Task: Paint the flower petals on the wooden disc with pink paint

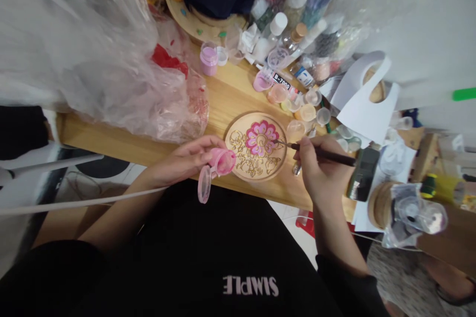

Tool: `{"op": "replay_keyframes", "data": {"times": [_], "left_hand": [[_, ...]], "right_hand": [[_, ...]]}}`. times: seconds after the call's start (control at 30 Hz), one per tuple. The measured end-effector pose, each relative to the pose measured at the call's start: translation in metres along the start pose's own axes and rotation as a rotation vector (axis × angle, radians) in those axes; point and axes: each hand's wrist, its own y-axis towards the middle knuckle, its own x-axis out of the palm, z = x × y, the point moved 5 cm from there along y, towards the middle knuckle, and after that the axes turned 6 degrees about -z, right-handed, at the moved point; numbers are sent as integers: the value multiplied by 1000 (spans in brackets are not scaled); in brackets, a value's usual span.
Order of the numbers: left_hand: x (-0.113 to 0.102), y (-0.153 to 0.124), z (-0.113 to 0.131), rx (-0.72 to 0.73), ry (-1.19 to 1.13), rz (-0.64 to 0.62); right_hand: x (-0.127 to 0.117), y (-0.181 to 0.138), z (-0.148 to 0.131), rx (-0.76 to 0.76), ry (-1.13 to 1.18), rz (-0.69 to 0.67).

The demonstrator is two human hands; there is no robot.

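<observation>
A round wooden plaque (243, 161) lies near the table's front edge, with a gold outline pattern and a pink painted flower (261, 137) on it. My left hand (186, 158) is closed on a small pink paint pot (222, 162) held just left of the plaque, its hinged lid (204, 184) hanging open. My right hand (318, 171) pinches a thin dark paintbrush (327, 155). The brush tip touches the right edge of the flower.
Several small paint pots (308, 112) and bottles (277, 25) crowd the table behind the plaque. Crumpled clear plastic bags (104, 59) cover the left side. White cut-out paper (366, 104), a wooden disc (379, 204) and a green-yellow tool (444, 187) lie at the right.
</observation>
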Motion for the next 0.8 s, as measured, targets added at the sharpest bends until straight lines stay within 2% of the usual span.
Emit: {"op": "replay_keyframes", "data": {"times": [0.4,0.67,0.8], "left_hand": [[0,1,2,10,-7,-4],[-2,0,-4,-55,-13,-1],[-2,1,-2,-42,8,-18]], "right_hand": [[-2,0,6,14,2,17],[-2,-1,9,-6,-4,22],[-3,-2,14,11,3,25]]}}
